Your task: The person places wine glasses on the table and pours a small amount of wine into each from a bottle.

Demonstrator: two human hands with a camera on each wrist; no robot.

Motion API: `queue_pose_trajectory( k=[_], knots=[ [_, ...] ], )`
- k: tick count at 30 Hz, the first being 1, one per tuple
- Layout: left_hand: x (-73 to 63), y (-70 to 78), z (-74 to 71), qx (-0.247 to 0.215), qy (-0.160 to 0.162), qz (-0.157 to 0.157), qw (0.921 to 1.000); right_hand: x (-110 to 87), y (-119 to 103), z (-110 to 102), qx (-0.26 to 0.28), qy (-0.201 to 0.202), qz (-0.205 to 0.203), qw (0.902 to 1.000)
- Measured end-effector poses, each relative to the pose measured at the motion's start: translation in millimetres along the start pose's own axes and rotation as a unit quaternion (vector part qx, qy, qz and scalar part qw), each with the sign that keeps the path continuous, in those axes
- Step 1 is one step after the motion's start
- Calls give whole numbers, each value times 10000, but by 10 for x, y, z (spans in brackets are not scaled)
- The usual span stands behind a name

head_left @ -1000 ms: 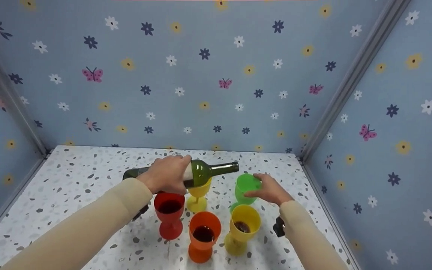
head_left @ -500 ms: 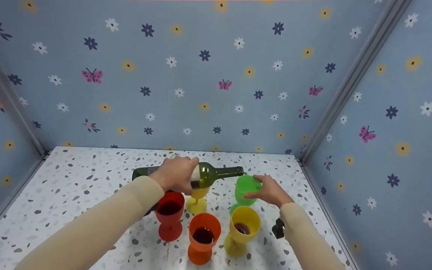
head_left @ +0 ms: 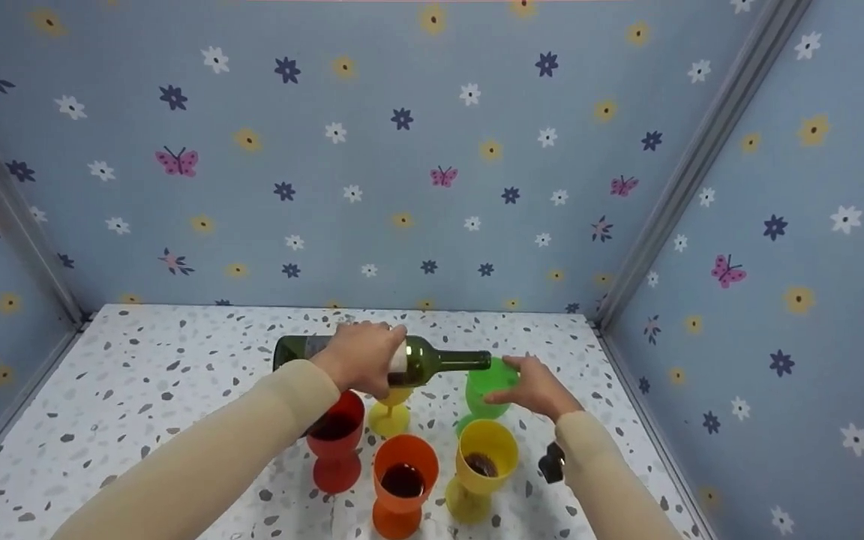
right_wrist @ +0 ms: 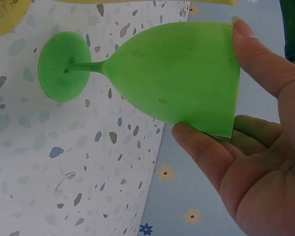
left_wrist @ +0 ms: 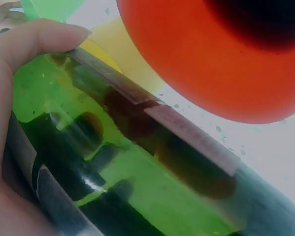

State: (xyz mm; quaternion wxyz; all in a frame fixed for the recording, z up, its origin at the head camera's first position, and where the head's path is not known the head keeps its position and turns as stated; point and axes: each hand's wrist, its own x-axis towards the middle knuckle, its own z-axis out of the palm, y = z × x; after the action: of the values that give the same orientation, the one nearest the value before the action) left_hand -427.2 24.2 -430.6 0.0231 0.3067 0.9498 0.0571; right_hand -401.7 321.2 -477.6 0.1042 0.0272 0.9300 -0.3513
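My left hand [head_left: 364,356] grips a green glass wine bottle [head_left: 421,361] round its body. The bottle lies nearly level in the air, its mouth at the rim of a green goblet [head_left: 479,390]. Dark liquid shows through the bottle's glass [left_wrist: 88,147] in the left wrist view. My right hand [head_left: 537,388] holds the green goblet by its bowl, thumb and fingers near the rim. The right wrist view shows the goblet [right_wrist: 172,73] from the side, with the bottle neck [right_wrist: 294,34] just beyond the rim.
A red goblet [head_left: 337,448], an orange goblet [head_left: 400,517] and a yellow goblet [head_left: 469,502] in front hold dark liquid. Another yellow goblet [head_left: 389,418] stands behind, partly under the bottle. The speckled white table [head_left: 154,360] meets blue flowered walls [head_left: 372,165] at the back and sides.
My left hand has carried the bottle rightward, and its neck has swung down from a slight upward slant to nearly level at the goblet's rim. The right hand keeps its hold on the green goblet.
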Motion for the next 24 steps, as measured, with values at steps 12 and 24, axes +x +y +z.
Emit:
queue_pose_trajectory(
  k=[12, 24],
  knots=[
    [57, 81, 0, 616, 28, 5, 9981, -22, 30, 3, 152, -25, 70, 9999],
    [76, 112, 22, 741, -11, -76, 9972, -25, 64, 2, 141, -80, -37, 9999]
  ],
)
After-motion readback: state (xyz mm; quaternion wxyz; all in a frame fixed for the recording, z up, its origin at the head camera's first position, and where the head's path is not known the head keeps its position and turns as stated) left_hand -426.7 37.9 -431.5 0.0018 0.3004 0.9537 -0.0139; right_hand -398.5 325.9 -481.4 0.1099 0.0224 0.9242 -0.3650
